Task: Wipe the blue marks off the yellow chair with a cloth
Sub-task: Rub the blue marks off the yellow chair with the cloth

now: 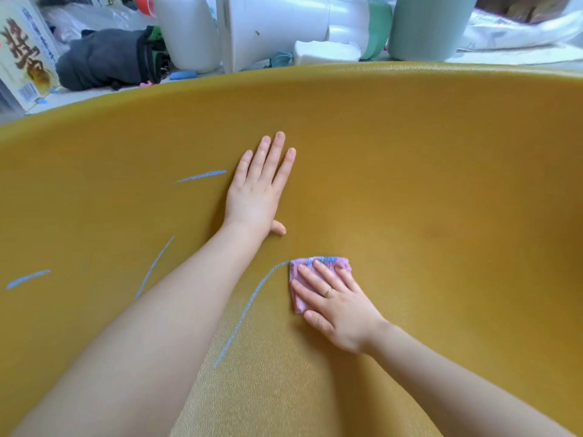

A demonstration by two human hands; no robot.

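Right hand (337, 305): fingers straight and slightly spread, pressed flat on a small folded pink cloth (310, 272), pinning it to the seat; a ring shows on one finger. The cloth's far edge carries blue staining, so it appears to have taken up some colour. It sits at the upper end of the long curved blue mark (249, 305), touching it; the rest of that line runs down and to the left from the cloth toward the viewer, unwiped.

Left hand (260, 190): fingers straight and close together, palm down on the yellow chair (426, 184), holding nothing, thumb tucked toward the wrist side. It seems to be bracing the chair.

Marks outstanding, all to the left of the left forearm: a short stroke (202, 176) just beside the left hand's fingers, a thin slanted line (156, 264) partly hidden by the forearm, and a thicker dash (27, 279) near the left edge of view.

The seat to the right of the cloth shows no blue; whether any was there I cannot tell.

Assessment: work is at an early stage. Four marks remain visible, one under treatment at its tip only.

Beyond the chair's far rim: white containers (186, 29), a dark bundle of fabric (104, 58) and a printed box (25, 55).
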